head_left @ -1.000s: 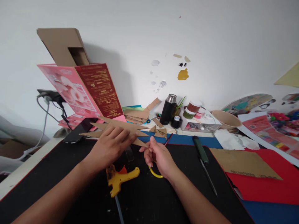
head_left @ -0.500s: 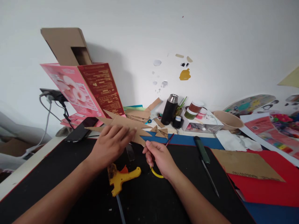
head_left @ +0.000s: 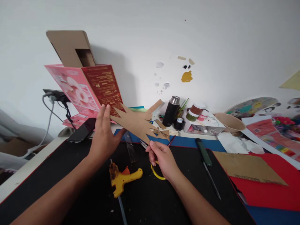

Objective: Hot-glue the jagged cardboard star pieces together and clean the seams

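Note:
A flat brown cardboard cutout [head_left: 134,123] with jagged, pointed ends is held up over the far part of the black mat. My right hand [head_left: 161,156] pinches its lower right tip between thumb and fingers. At its left end, my left hand [head_left: 104,134] is raised with the fingers stretched upward and the thumb apart, near the points; whether it touches them I cannot tell. Below my right hand lies something with a yellow loop handle [head_left: 159,176], partly hidden by the hand. A yellow hot glue gun [head_left: 124,178] lies on the mat between my forearms.
A green-handled knife or awl [head_left: 203,153] lies right of my hands, beside a cardboard sheet [head_left: 248,165] on red paper [head_left: 276,197]. Behind stand a black flask [head_left: 171,112], paint jars [head_left: 196,111] and a pink box [head_left: 77,90]. A phone [head_left: 82,131] lies left.
My left hand has let go of the cutout's surface, moved left and opened upright. The cutout now shows more of its face. My right hand keeps its pinch.

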The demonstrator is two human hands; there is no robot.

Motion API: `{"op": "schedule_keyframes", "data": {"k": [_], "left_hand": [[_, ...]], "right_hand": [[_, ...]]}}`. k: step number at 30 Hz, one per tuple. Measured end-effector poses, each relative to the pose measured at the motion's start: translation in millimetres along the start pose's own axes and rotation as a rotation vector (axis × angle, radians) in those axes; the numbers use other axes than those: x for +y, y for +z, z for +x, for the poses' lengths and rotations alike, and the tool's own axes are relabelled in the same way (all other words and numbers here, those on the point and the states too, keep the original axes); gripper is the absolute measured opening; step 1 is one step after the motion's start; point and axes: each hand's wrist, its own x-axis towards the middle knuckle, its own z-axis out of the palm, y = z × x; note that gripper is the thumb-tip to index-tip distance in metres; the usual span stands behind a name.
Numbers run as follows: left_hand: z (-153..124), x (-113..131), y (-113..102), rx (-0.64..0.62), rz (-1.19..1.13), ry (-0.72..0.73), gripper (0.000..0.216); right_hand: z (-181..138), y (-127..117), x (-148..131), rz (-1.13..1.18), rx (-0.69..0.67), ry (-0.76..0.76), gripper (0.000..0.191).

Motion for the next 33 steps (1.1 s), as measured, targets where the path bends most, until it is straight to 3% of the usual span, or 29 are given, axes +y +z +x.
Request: {"op": "schedule_keyframes", "data": {"k": [5, 7, 11, 15, 19, 27, 33], "left_hand": [[4.9, 10.2, 1.6, -0.061, -0.628, -0.42, 0.114], [7.7, 17.2, -1.8, -0.085, -0.872, -0.543, 0.101], [7.5, 25.8, -7.7, -0.424, -1.186, -0.751, 0.051], [2.2, 29.0, -5.2, -0.556, -1.243, -0.858, 0.04], [0.3, 30.7, 0.1, -0.428, -1.147, -0.989, 0.028], [11.9, 30.5, -6.6, -0.214, -1.105, -0.926, 0.02], [16.1, 30.2, -8.9, -0.159, -1.099, -0.933, 0.018]], "right_hand": [[-1.2, 1.6, 0.2, -0.034, -0.01, 0.006, 0.06], [-1.9, 1.8, -0.1, -0.047, -0.01, 0.009, 0.06], [-1.8, 1.4, -0.5, -0.064, -0.004, 0.006, 0.06], [-1.7, 2.1, 0.2, -0.077, -0.024, -0.004, 0.06], [-2.8, 3.9, 0.7, -0.084, -0.063, 0.01, 0.06], [-2.6, 0.9, 0.0, -0.07, -0.052, 0.009, 0.056], [-1.6, 0.2, -2.7, -0.03, 0.0, 0.007, 0.055]]}}
